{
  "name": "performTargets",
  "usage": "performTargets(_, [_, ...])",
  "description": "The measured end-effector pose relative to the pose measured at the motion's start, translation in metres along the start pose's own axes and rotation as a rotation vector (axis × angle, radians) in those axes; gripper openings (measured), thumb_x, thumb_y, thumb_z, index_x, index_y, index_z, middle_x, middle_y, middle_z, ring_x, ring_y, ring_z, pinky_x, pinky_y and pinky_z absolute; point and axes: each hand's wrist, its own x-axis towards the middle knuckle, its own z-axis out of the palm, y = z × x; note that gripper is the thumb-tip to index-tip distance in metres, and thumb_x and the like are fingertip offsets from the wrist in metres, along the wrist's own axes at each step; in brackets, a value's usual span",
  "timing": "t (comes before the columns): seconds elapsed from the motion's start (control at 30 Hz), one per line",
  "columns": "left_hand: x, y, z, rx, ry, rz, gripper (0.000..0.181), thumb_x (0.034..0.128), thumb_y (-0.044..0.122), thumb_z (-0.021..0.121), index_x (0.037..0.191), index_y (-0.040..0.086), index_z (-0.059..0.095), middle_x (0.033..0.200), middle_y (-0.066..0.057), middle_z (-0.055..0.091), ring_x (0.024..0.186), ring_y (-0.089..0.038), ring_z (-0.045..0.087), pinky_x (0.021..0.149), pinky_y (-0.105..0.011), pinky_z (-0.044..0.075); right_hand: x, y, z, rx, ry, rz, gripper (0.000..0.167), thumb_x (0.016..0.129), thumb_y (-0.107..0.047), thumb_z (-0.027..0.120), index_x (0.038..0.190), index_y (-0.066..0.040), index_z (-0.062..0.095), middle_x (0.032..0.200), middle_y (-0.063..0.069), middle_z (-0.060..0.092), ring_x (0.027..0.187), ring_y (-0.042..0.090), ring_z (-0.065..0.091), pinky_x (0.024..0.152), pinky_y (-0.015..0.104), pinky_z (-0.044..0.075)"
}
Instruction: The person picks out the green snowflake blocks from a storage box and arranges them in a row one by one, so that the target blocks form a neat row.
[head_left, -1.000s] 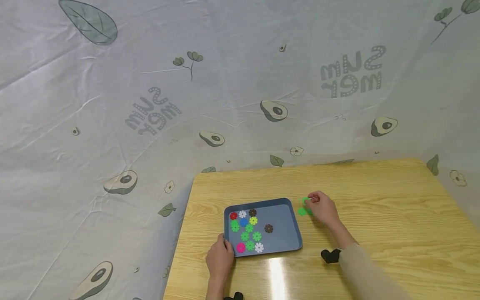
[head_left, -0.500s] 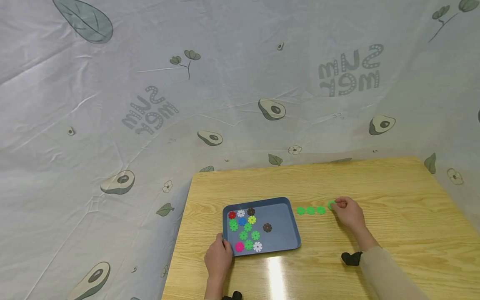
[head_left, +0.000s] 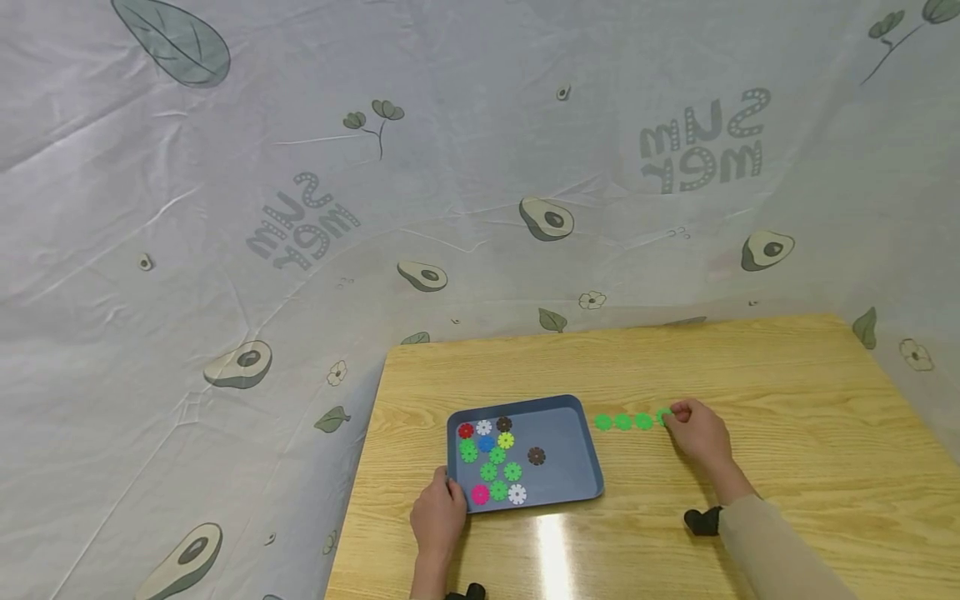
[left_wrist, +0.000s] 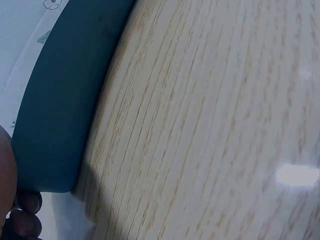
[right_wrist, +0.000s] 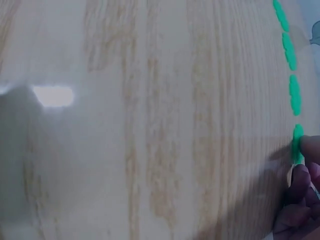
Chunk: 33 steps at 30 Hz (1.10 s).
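At the lower left corner of a blue-grey tray (head_left: 566, 479), my left hand (head_left: 438, 512) grips the rim; in the left wrist view its fingertips curl under the tray's end (left_wrist: 55, 110). Inside lie several notched plastic discs, among them a red disc (head_left: 466, 431), a blue disc (head_left: 487, 444), a yellow disc (head_left: 506, 440) and a pink disc (head_left: 480, 495). Right of the tray, my right hand (head_left: 701, 433) pinches a green notched disc (right_wrist: 298, 142) at the table surface. It stands at the right end of a row of green discs (head_left: 623, 422).
Wood-grain table (head_left: 810, 433) extends to the right of the hand. Behind it hangs a pale printed cloth (head_left: 465, 192). A black strap piece (head_left: 702, 522) is at the right wrist. Glare (head_left: 553, 550) shines near the front.
My right hand has moved right from beside the tray, leaving green discs spread in a row, then brought its disc down toward the row's line. The left hand has stayed on the tray.
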Motion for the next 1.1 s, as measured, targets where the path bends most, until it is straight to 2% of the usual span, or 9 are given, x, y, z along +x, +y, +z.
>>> performTargets(0.3, [0.001, 0.001, 0.000, -0.006, -0.014, -0.004, 0.022, 0.0951, 0.013, 0.068, 0.114, 0.002, 0.072, 0.076, -0.013, 0.071, 0.051, -0.024, 0.058, 0.046, -0.043, 0.044, -0.005, -0.005, 0.003, 0.011, 0.037, -0.032, 0.035, 0.102, -0.023, 0.063, 0.118, 0.008, 0.064, 0.103, 0.020, 0.066, 0.092, 0.034, 0.063, 0.072, 0.040, 0.046])
performTargets(0.43, [0.002, 0.002, -0.001, -0.005, -0.014, -0.001, 0.022, 0.0955, 0.013, 0.067, 0.115, 0.002, 0.072, 0.076, -0.013, 0.071, 0.052, -0.024, 0.059, 0.046, -0.043, 0.044, -0.011, -0.020, 0.009, 0.044, 0.030, -0.090, 0.034, 0.103, -0.022, 0.062, 0.121, 0.007, 0.064, 0.107, 0.019, 0.066, 0.082, 0.029, 0.061, 0.069, 0.037, 0.046])
performTargets(0.57, [0.001, 0.002, -0.001, -0.002, 0.012, 0.013, 0.022, 0.0941, 0.012, 0.068, 0.113, 0.002, 0.072, 0.075, -0.014, 0.070, 0.051, -0.025, 0.058, 0.044, -0.043, 0.043, -0.018, -0.042, 0.019, 0.063, 0.017, -0.142, 0.033, 0.103, -0.021, 0.064, 0.122, 0.006, 0.065, 0.107, 0.018, 0.065, 0.078, 0.025, 0.061, 0.068, 0.038, 0.047])
performTargets(0.77, [0.000, 0.001, -0.001, -0.008, 0.023, 0.013, 0.022, 0.0936, 0.012, 0.068, 0.112, 0.001, 0.072, 0.073, -0.013, 0.069, 0.049, -0.023, 0.056, 0.043, -0.043, 0.041, -0.022, -0.078, 0.044, 0.075, -0.011, -0.175, 0.033, 0.101, -0.022, 0.068, 0.122, 0.004, 0.067, 0.106, 0.014, 0.065, 0.088, 0.026, 0.067, 0.074, 0.041, 0.051])
performTargets(1.1, [0.000, 0.000, 0.000, 0.003, 0.015, 0.002, 0.021, 0.0942, 0.013, 0.068, 0.113, 0.003, 0.072, 0.073, -0.013, 0.070, 0.050, -0.025, 0.058, 0.044, -0.043, 0.042, -0.033, -0.134, 0.103, 0.081, -0.077, -0.289, 0.024, 0.094, -0.016, 0.077, 0.112, -0.002, 0.073, 0.099, 0.005, 0.066, 0.072, 0.013, 0.055, 0.068, 0.035, 0.047])
